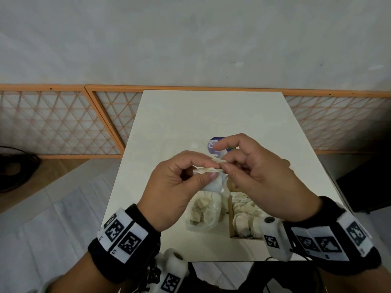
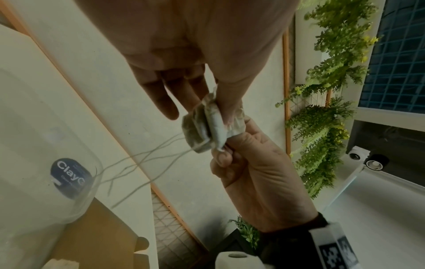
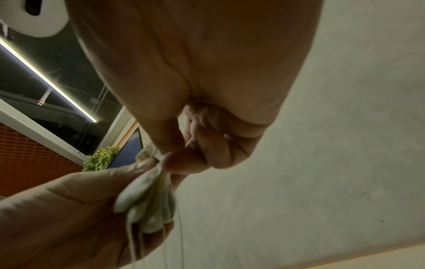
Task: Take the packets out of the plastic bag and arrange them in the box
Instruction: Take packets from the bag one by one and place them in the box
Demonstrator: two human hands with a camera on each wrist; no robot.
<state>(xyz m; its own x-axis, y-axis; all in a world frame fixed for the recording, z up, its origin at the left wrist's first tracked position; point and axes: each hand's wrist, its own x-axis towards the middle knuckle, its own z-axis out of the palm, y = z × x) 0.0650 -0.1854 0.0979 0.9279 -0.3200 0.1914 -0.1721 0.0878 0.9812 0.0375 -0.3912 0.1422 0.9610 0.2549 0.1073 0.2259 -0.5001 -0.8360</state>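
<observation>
Packets (image 1: 213, 178), a small bunch of pale tea-bag-like pouches, hang above the table (image 1: 173, 123), pinched at their top edges from both sides. Left hand (image 1: 173, 187) has its grip narrow, thumb and fingers closed on the bunch; right hand (image 1: 254, 174) nips the same bunch between thumb and curled fingers, its forefinger raised free. How many packets are in the bunch cannot be counted; in the left wrist view several thin strings (image 2: 142, 163) trail from them.

Under the hands, the clear plastic bag (image 1: 203, 214) lies on the table with more packets inside, its top hidden by the left hand. Just to its right sits the brown box (image 1: 231, 218), holding rows of packets, its right side and near corner covered by the right wrist and its camera. A round blue label (image 1: 215, 145) shows beyond the fingers, mostly hidden; the left wrist view reads "Clay" on it.

Table is white and glossy. Behind it runs an orange lattice panel (image 1: 63, 123) below a grey wall (image 1: 190, 39).
</observation>
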